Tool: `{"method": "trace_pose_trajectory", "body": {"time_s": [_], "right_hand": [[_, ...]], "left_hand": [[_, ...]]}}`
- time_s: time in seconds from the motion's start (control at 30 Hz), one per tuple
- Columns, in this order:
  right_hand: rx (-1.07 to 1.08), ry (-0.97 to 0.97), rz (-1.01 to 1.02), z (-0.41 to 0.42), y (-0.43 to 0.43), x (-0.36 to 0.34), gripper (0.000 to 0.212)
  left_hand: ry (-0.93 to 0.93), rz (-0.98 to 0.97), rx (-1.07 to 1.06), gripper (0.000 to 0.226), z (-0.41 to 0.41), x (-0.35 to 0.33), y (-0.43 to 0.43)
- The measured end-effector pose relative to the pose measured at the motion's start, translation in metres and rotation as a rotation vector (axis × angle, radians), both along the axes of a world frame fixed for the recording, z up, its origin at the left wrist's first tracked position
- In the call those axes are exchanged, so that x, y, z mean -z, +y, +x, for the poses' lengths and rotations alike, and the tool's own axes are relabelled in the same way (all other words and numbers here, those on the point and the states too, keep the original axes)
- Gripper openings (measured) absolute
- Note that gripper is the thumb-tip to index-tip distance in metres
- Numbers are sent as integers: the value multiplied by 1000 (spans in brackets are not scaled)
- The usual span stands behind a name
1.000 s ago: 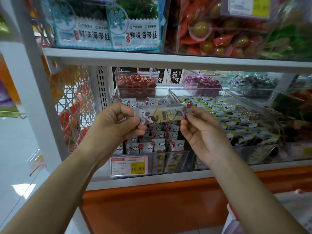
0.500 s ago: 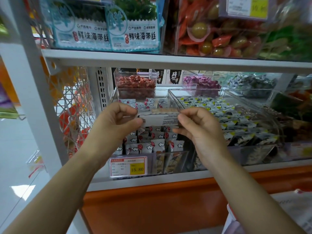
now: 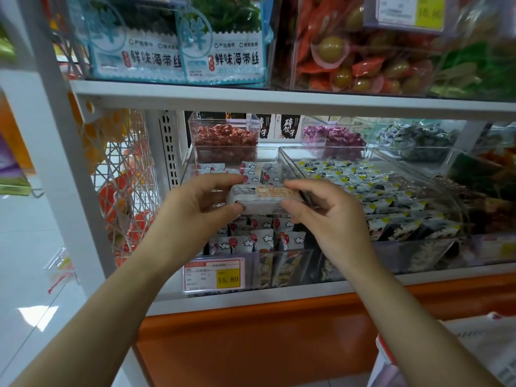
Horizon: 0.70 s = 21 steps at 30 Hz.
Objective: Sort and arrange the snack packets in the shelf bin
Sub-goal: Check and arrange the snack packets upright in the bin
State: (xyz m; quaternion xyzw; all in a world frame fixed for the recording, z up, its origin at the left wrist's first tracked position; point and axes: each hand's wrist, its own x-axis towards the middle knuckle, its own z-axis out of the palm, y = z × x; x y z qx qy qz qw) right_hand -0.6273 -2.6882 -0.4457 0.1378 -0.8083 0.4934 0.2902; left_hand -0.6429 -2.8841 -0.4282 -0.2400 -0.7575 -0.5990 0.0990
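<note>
Packet [image 3: 265, 198] now back-up, crosswise between left hand [image 3: 192, 210] and right hand [image 3: 326, 216]

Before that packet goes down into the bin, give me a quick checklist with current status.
1. Packet held at both ends by left hand and right hand: ok.
2. Packet over the left bin, the one with cloud-print packets: ok.
3. Held face matches the cloud print: not ok, a plain printed side shows.
4. Free slot in the rows below: cannot tell, the hands hide it.
5. Rows at the bin's front standing upright: ok.
6. Price tag unobstructed: ok.
</note>
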Motion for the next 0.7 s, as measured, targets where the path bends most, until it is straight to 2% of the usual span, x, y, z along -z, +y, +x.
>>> {"method": "trace_pose_trajectory", "body": {"time_s": [0.17, 0.37, 0.47, 0.57, 0.7], "right_hand": [[44, 83, 85, 0, 0, 1, 32], [91, 161, 179, -3, 0, 1, 10], [135, 186, 227, -3, -2, 0, 19], [123, 171, 229, -2, -5, 1, 31], [115, 155, 241, -3, -5, 3, 33]], "left_hand": [[15, -47, -8, 36, 1, 0, -1], [-26, -87, -27, 29, 0, 5, 4], [-84, -54, -45, 25, 0, 5, 8], [-127, -13, -105, 11, -2, 3, 9], [-188, 38, -176, 13, -1, 1, 13]]}}
